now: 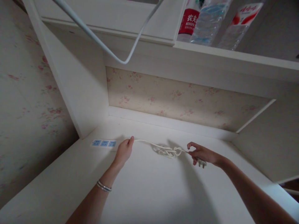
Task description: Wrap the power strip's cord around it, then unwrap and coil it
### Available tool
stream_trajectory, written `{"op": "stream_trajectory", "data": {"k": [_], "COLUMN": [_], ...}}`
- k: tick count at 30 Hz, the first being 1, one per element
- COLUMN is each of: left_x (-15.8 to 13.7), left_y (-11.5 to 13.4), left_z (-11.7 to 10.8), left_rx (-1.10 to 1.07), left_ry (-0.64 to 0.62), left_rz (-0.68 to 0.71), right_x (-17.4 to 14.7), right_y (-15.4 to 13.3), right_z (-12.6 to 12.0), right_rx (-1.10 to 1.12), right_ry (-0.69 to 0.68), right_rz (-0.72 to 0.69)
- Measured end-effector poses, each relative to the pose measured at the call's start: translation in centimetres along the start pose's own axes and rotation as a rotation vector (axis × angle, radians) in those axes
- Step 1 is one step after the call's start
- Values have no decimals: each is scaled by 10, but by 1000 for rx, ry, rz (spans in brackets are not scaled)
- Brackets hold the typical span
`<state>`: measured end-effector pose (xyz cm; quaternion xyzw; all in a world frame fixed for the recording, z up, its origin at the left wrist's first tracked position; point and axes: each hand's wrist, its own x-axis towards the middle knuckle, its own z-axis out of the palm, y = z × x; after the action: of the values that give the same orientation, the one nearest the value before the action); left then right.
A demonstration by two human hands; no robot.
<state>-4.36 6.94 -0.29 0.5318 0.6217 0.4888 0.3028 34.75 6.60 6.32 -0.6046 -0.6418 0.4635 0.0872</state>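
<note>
A white power strip (104, 143) with blue socket faces lies on the white desk surface. My left hand (125, 150) is closed over its right end, hiding that part. From beside my left thumb, a white power cord (149, 142) runs right into a loose tangled bundle (168, 151). At the bundle's far side my right hand (201, 153) pinches the cord near its plug end, with one finger curled away. Below that palm shows the plug (201, 163), its prongs pointing down. A silver bracelet (104, 186) circles my left wrist.
Overhead, a shelf (233, 54) holds several plastic bottles (210, 21). A pale bent rod or cable (125, 62) hangs in front of the cabinet. White side panels (79, 74) enclose the desk nook, and floral wallpaper (163, 96) covers its back.
</note>
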Motion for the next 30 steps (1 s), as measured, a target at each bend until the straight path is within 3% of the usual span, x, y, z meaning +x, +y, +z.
{"op": "stream_trajectory", "data": {"k": [5, 7, 10, 12, 14, 18, 21, 28, 30], "left_x": [-4, -6, -9, -12, -17, -26, -32, -41, -41], "left_y": [8, 13, 17, 16, 15, 16, 19, 21, 21], "left_z": [0, -2, -7, -8, -6, 7, 17, 15, 13], "left_rx": [-626, -825, -990, -1005, -936, -584, -419, -633, -649], "left_ry": [-178, -260, -357, -408, -423, -344, -307, -495, -448], "left_rz": [-254, -287, -285, -262, -213, -76, 13, 41, 31], "right_x": [-28, -33, -36, -35, -29, -7, 14, 48, 53], "right_y": [-43, -60, -83, -94, -103, -116, -129, -161, -164], "right_z": [41, 61, 86, 96, 104, 117, 131, 160, 162], "right_rx": [-26, -198, -536, -662, -626, -289, -105, -134, -136], "right_ry": [-353, -347, -139, -9, 81, 239, 265, 216, 224], "right_rz": [-96, -220, -393, -451, -487, -454, -429, -537, -574]}}
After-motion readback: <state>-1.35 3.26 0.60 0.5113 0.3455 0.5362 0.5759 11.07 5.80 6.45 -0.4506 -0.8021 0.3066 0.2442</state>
